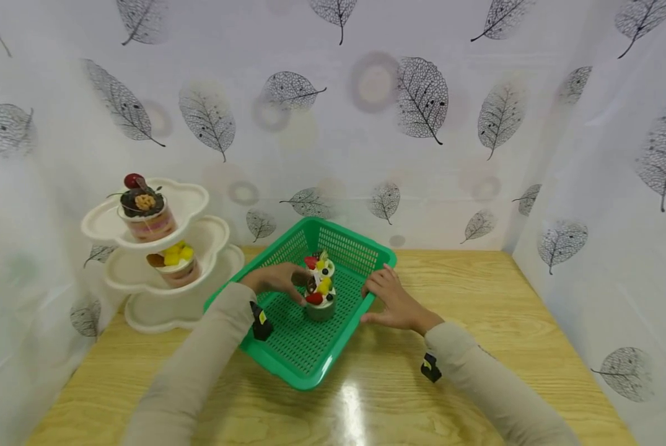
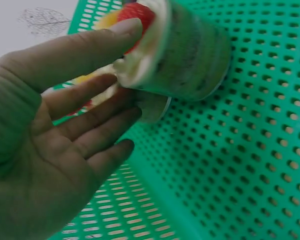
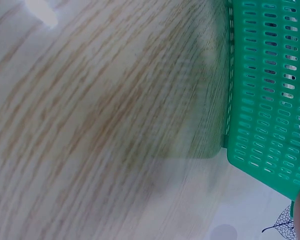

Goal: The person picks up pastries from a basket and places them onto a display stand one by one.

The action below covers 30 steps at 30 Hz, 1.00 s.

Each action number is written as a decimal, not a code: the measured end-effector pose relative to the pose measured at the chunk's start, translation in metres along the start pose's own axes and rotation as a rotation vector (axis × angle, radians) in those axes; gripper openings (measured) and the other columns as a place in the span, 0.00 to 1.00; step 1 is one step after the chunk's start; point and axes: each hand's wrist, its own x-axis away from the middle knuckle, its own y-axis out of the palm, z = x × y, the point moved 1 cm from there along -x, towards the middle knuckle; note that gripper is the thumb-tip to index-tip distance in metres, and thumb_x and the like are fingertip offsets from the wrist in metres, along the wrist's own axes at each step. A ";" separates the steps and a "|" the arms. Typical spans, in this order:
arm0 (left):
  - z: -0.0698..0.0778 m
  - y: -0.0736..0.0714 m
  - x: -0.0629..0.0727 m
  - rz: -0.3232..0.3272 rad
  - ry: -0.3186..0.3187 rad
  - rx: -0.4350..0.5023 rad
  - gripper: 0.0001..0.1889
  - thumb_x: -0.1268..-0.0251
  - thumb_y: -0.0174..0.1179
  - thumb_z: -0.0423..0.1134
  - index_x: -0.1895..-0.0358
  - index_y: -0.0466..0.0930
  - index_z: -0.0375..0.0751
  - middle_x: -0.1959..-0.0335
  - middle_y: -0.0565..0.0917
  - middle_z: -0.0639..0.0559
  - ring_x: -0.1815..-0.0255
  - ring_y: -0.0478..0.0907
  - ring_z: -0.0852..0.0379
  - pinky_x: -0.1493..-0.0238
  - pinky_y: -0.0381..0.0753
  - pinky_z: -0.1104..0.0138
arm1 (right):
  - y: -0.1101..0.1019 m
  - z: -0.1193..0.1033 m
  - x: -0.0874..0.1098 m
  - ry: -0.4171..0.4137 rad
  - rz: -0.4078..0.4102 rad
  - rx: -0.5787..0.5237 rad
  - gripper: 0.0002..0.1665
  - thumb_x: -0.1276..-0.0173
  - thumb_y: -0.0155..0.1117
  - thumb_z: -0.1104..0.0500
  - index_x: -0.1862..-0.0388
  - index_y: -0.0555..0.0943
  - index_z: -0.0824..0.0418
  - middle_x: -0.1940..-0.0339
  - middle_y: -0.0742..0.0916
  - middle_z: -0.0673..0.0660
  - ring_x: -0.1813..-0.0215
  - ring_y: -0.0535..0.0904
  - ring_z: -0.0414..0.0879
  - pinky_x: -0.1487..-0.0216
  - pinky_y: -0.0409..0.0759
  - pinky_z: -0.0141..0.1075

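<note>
Two dessert cups stand in a green plastic basket (image 1: 360, 244). The nearer cup (image 1: 321, 310) is topped with cream, strawberry, yellow fruit and a dark berry; the farther one (image 1: 326, 268) has a similar topping and is partly hidden. Inside the basket, my left hand (image 1: 279, 279) reaches beside them with thumb and fingers apart. In the left wrist view its thumb (image 2: 85, 52) overlaps the strawberry (image 2: 140, 22) of the nearer cup; whether they touch I cannot tell. My right hand (image 1: 394, 301) grips the basket's right rim, fingers over the edge and thumb outside.
A white tiered stand (image 1: 137, 303) with scalloped plates is at the left. Its top plate bears a chocolate-topped dessert cup (image 1: 151, 226), the middle one a cup with yellow fruit cubes (image 1: 182, 272). Leaf-patterned sheeting (image 1: 355, 155) encloses the wooden table (image 1: 455, 285).
</note>
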 end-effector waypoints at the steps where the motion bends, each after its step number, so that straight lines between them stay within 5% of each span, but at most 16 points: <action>1: -0.002 0.002 -0.002 0.003 0.004 0.019 0.33 0.47 0.69 0.29 0.36 0.68 0.29 0.39 0.75 0.36 0.34 0.67 0.39 0.34 0.68 0.53 | 0.000 0.000 0.000 -0.002 0.000 -0.001 0.45 0.42 0.38 0.18 0.62 0.75 0.57 0.59 0.75 0.50 0.49 0.67 0.48 0.30 0.44 0.65; 12: -0.021 0.021 -0.014 0.073 -0.073 0.091 0.44 0.54 0.73 0.28 0.31 0.59 0.29 0.35 0.69 0.37 0.34 0.66 0.40 0.34 0.68 0.54 | 0.000 -0.002 0.001 0.006 0.002 0.000 0.43 0.42 0.37 0.18 0.62 0.74 0.54 0.59 0.76 0.49 0.49 0.68 0.48 0.30 0.44 0.66; 30: -0.018 0.025 -0.022 0.118 -0.104 0.043 0.44 0.53 0.74 0.32 0.30 0.61 0.36 0.36 0.71 0.41 0.35 0.68 0.44 0.33 0.67 0.55 | 0.001 0.001 0.001 0.014 -0.011 0.011 0.47 0.42 0.36 0.18 0.61 0.76 0.58 0.59 0.76 0.49 0.48 0.67 0.48 0.30 0.44 0.64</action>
